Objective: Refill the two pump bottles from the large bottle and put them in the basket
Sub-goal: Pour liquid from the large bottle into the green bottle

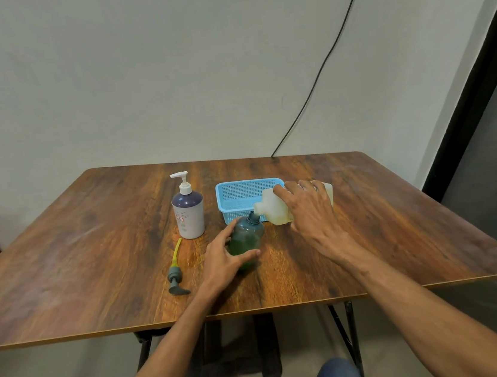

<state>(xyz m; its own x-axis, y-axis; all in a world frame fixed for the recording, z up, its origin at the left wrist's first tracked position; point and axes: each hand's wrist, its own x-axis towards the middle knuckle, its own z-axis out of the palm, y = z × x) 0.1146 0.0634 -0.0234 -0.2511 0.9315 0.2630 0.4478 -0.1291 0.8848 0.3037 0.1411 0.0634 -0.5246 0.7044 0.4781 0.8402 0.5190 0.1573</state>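
Green bottle (pixel 245 241): upright mid-bench, neck open; left hand (pixel 223 262) has its fingers wrapped round it to steady it.
Jug (pixel 277 206): right hand (pixel 308 204) clasps it, tipped with spout just above the neck, apparently to pour.
Pump (pixel 175 274): lying left, out of the way.
White bottle (pixel 188 210): capped, far left.
Basket (pixel 242 198): just behind, empty, reachable.
Bench (pixel 403 232): open room right and near; edges well off.

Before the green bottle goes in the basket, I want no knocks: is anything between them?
Yes. The large bottle, tipped by the right hand, hangs over the basket at its near right corner, spout at the green bottle neck. The left hand grips that bottle. The basket's left part looks clear.
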